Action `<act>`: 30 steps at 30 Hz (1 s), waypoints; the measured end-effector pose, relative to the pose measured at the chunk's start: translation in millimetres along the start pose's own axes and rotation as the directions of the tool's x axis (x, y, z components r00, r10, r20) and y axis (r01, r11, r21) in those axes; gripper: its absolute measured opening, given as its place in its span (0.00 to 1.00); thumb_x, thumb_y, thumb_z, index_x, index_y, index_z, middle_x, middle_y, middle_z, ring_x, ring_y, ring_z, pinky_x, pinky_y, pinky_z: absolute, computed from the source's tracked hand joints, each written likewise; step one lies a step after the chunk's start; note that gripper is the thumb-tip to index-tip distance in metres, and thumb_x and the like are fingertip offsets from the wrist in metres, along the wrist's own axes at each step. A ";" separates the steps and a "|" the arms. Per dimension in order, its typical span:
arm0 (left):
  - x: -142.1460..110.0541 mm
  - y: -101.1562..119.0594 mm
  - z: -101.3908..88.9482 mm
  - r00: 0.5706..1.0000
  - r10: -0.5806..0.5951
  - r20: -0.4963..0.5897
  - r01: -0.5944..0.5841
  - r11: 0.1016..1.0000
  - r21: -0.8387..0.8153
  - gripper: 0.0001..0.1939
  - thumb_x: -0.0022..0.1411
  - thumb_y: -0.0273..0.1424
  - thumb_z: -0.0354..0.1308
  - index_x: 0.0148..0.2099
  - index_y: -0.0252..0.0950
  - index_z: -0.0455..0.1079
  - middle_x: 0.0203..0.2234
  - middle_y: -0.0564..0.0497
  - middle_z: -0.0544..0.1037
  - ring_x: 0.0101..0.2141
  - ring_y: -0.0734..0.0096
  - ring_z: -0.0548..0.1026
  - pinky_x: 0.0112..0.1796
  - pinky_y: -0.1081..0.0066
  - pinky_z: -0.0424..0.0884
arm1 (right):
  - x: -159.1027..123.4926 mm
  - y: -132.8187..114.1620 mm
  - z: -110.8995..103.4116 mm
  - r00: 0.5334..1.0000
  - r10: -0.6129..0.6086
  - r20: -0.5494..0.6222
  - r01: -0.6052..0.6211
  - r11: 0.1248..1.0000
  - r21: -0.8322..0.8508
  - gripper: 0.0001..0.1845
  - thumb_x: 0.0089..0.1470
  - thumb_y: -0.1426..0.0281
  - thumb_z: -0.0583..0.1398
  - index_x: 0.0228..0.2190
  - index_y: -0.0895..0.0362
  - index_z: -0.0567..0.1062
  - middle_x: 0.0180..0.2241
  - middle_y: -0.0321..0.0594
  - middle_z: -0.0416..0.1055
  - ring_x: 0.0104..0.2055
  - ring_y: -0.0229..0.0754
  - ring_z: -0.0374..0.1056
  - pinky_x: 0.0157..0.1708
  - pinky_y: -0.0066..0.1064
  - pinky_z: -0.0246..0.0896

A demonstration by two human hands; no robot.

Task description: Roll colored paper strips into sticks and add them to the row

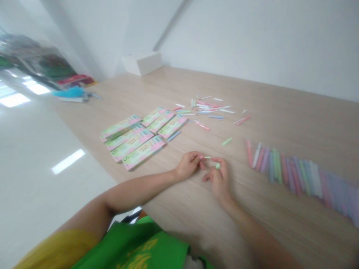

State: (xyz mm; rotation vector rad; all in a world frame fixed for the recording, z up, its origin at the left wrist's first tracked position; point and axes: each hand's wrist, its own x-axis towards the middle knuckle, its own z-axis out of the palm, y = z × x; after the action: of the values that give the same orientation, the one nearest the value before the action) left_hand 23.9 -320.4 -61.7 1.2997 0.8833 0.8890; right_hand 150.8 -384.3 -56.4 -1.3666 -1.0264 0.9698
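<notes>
Between thumb and fingers of my left hand (188, 165) is a thin light-green pen part (207, 157), its tip pointing right. Close by, my right hand (220, 178) is curled around a short light-green piece (218, 166) that looks like a pen cap. The index fingertip of this hand is close to the tip of the thin part; I cannot tell whether they touch. Just beyond my hands a light-green pen piece (227, 142) lies on the wooden table (193, 209). Motion blur softens the finer details.
Several green-and-pink boxes (144, 152) lie at the left. Loose pens and pen parts (207, 108) are scattered farther back. A long row of coloured pens (294, 173) runs off to the right. A white box (146, 63) stands by the wall, with blue items (70, 92) near the table's left edge.
</notes>
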 end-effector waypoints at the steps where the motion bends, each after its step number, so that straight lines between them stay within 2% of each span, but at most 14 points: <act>1: 2.5 0.5 -1.4 1.000 -0.002 0.011 0.002 1.000 -0.025 0.19 0.61 0.44 0.56 0.33 0.30 0.69 0.19 0.51 0.76 0.20 0.79 0.69 0.26 0.77 0.63 | 1.1 -0.9 -1.4 1.000 0.008 -0.008 -0.007 1.000 0.008 0.10 0.51 0.65 0.52 0.36 0.54 0.67 0.15 0.25 0.61 0.16 0.36 0.61 0.21 0.28 0.57; 3: 6.0 1.5 -3.3 0.999 -0.021 0.038 0.025 0.996 -0.091 0.21 0.58 0.46 0.58 0.33 0.29 0.70 0.20 0.50 0.77 0.21 0.78 0.71 0.28 0.76 0.65 | 4.1 -3.1 -3.8 1.000 0.014 -0.011 -0.014 1.000 0.024 0.08 0.49 0.65 0.51 0.25 0.54 0.66 0.14 0.27 0.58 0.18 0.36 0.62 0.23 0.29 0.56; 6: 5.7 3.5 -4.0 0.998 -0.034 0.057 0.039 0.995 -0.091 0.22 0.57 0.46 0.60 0.35 0.29 0.71 0.20 0.49 0.78 0.20 0.78 0.70 0.24 0.77 0.64 | 9.1 -7.3 -5.0 0.999 0.029 -0.030 -0.026 0.994 0.103 0.14 0.48 0.63 0.49 0.16 0.55 0.63 0.16 0.32 0.61 0.21 0.36 0.62 0.24 0.29 0.55; 9: -0.4 5.6 -4.0 0.995 0.045 0.087 -0.045 0.999 0.000 0.21 0.60 0.44 0.58 0.40 0.28 0.72 0.22 0.47 0.79 0.20 0.79 0.71 0.22 0.79 0.62 | 12.4 -13.0 -3.5 0.977 0.176 -0.121 -0.140 0.955 0.263 0.16 0.47 0.61 0.48 0.16 0.56 0.65 0.17 0.34 0.64 0.19 0.35 0.58 0.20 0.28 0.50; 12: -8.0 6.9 -3.8 0.977 0.125 0.175 -0.139 0.988 0.069 0.19 0.61 0.42 0.58 0.43 0.28 0.72 0.22 0.46 0.79 0.23 0.76 0.75 0.25 0.79 0.65 | 14.2 -19.0 -3.3 0.924 0.335 -0.185 -0.243 0.887 0.392 0.19 0.50 0.62 0.46 0.14 0.55 0.62 0.15 0.34 0.61 0.16 0.32 0.52 0.17 0.27 0.44; 14: -12.0 7.2 -3.4 0.962 0.142 0.233 -0.165 0.983 0.084 0.19 0.60 0.41 0.59 0.43 0.28 0.73 0.21 0.47 0.78 0.23 0.75 0.76 0.25 0.79 0.66 | 15.6 -21.1 -5.4 0.900 0.387 -0.202 -0.276 0.863 0.422 0.19 0.51 0.63 0.46 0.13 0.55 0.59 0.13 0.31 0.55 0.14 0.32 0.48 0.15 0.27 0.40; 16: -14.7 7.4 -3.2 0.959 0.143 0.245 -0.168 0.982 0.084 0.19 0.59 0.41 0.60 0.41 0.27 0.73 0.20 0.48 0.77 0.21 0.76 0.75 0.22 0.80 0.65 | 17.6 -21.1 -8.5 0.882 0.420 -0.212 -0.310 0.858 0.409 0.18 0.52 0.64 0.46 0.14 0.55 0.59 0.12 0.29 0.52 0.13 0.31 0.44 0.14 0.27 0.36; 20: -16.8 9.2 -3.7 0.963 0.180 0.201 -0.204 0.973 0.105 0.18 0.56 0.41 0.62 0.35 0.27 0.73 0.18 0.49 0.76 0.18 0.78 0.73 0.19 0.81 0.64 | 21.3 -18.2 -12.5 0.852 0.435 -0.291 -0.305 0.864 0.401 0.11 0.50 0.64 0.52 0.20 0.55 0.63 0.13 0.26 0.53 0.13 0.31 0.44 0.13 0.25 0.35; 25: -17.7 11.5 -2.5 0.933 0.200 0.298 -0.250 0.958 0.138 0.18 0.57 0.41 0.62 0.36 0.27 0.75 0.19 0.49 0.75 0.19 0.78 0.73 0.20 0.81 0.67 | 19.3 -18.5 -8.8 0.841 0.434 -0.322 -0.267 0.852 0.450 0.10 0.51 0.65 0.52 0.22 0.53 0.57 0.12 0.23 0.48 0.13 0.31 0.41 0.13 0.26 0.36; 28: -18.1 9.9 -1.0 0.926 0.208 0.315 -0.261 0.956 0.137 0.18 0.57 0.40 0.62 0.36 0.27 0.75 0.20 0.49 0.75 0.19 0.78 0.73 0.20 0.81 0.67 | 13.4 -17.5 -5.8 0.862 0.392 -0.321 -0.213 0.856 0.471 0.13 0.53 0.66 0.53 0.20 0.53 0.54 0.13 0.24 0.48 0.14 0.30 0.42 0.14 0.27 0.37; 30: -17.9 8.4 -0.7 0.926 0.193 0.324 -0.245 0.961 0.128 0.18 0.58 0.40 0.61 0.37 0.27 0.75 0.20 0.49 0.74 0.19 0.78 0.73 0.20 0.81 0.67 | 9.5 -15.1 -4.8 0.884 0.341 -0.320 -0.166 0.869 0.466 0.17 0.54 0.64 0.55 0.20 0.53 0.53 0.14 0.24 0.47 0.15 0.30 0.43 0.15 0.27 0.39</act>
State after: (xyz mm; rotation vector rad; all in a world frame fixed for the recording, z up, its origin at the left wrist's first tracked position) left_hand 15.5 -335.9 -52.7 1.6573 0.5797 0.7660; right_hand 157.4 -376.4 -41.0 -1.2706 -0.2970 0.9902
